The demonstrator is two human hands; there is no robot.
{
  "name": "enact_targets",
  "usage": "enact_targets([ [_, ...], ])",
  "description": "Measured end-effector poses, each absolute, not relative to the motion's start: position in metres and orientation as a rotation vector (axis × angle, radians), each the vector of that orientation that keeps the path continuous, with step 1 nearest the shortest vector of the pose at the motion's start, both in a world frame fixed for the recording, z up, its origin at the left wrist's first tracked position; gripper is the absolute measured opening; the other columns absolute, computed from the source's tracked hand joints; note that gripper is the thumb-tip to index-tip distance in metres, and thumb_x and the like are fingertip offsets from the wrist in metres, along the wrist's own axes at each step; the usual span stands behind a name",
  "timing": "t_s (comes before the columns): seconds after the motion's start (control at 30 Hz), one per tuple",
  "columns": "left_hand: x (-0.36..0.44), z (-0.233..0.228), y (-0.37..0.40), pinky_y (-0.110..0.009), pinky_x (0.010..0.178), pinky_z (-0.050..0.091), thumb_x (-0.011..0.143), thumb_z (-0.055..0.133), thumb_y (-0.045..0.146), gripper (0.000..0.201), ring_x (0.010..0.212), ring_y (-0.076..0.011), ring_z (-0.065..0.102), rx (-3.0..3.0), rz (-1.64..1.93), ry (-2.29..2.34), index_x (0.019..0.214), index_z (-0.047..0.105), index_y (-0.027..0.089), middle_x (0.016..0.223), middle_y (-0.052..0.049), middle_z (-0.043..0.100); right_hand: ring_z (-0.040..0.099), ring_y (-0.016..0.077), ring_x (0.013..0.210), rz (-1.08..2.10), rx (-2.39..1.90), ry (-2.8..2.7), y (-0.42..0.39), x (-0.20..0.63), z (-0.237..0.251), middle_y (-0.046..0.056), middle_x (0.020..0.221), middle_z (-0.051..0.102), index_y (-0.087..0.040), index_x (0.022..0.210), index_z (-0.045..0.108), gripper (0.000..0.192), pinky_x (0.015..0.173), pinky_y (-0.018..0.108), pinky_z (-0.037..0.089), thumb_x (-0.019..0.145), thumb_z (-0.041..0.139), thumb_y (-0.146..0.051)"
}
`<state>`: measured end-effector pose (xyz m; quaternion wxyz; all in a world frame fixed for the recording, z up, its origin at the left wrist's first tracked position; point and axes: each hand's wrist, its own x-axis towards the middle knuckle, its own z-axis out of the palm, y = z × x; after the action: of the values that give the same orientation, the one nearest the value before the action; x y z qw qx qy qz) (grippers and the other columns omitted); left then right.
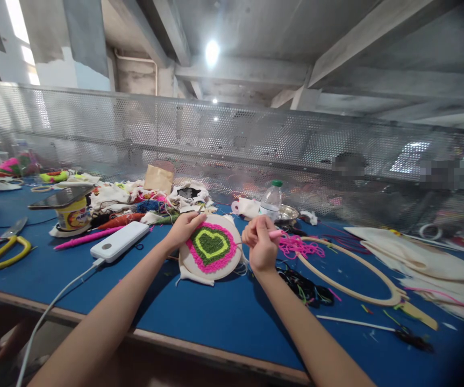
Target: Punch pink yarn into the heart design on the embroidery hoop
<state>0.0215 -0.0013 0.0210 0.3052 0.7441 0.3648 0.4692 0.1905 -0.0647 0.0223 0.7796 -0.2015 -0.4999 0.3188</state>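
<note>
My left hand (185, 230) grips the upper left rim of a round embroidery hoop (232, 228), which is tilted up towards me above the blue table. White cloth stretched in it carries a looped yarn heart (211, 246) with pink, dark green and yellow bands. Closed in a fist, my right hand (262, 244) holds a punch needle (275, 234) by its pink handle. Its thin metal tip points left at the hoop's right side; whether it touches the cloth I cannot tell. Loose pink yarn (300, 246) lies just right of that hand.
Left on the blue table (232, 328) are scissors (6, 252), a phone (60, 196) on a yellow cup (72, 215), and a white power bank (119, 242) with its cable. A larger hoop (348, 290) and folded cloth (425, 258) lie right. Behind stands a perforated metal screen (215, 140).
</note>
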Motion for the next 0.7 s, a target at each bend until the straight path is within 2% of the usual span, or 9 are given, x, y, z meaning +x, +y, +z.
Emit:
enact_targets([
  [0.43,0.023,0.024,-0.005,-0.021,0.048,0.021,0.075,0.044,0.047,0.039,0.05,-0.007,0.026,1.997,1.27,0.93,0.053,0.033,0.016,0.052,0.005,0.025,0.019,0.0045,0.037,0.73,-0.457,-1.155,-0.062,0.188,0.014,-0.009,0.042,0.022,-0.018,0.058,0.041,0.031,0.037,0.019,0.017,0.083,0.044,-0.038],
  [0.6,0.022,0.024,-0.009,-0.021,0.047,0.021,0.075,0.044,0.047,0.039,0.051,-0.007,0.025,1.972,1.306,0.902,0.053,0.031,0.016,0.052,0.005,0.025,0.027,0.0049,0.043,0.703,-0.666,-1.378,-0.053,0.184,0.001,-0.006,0.049,0.032,-0.017,0.056,0.042,0.034,0.039,0.019,0.02,0.079,0.049,-0.041],
  [0.7,0.021,0.022,-0.005,-0.021,0.047,0.02,0.074,0.044,0.05,0.041,0.05,-0.0071,0.025,1.952,1.281,0.931,0.053,0.03,0.017,0.051,0.005,0.024,0.021,0.0043,0.037,0.791,-0.596,-1.233,-0.048,0.184,0.005,-0.009,0.044,0.025,-0.018,0.057,0.038,0.034,0.036,0.018,0.017,0.079,0.047,-0.043],
])
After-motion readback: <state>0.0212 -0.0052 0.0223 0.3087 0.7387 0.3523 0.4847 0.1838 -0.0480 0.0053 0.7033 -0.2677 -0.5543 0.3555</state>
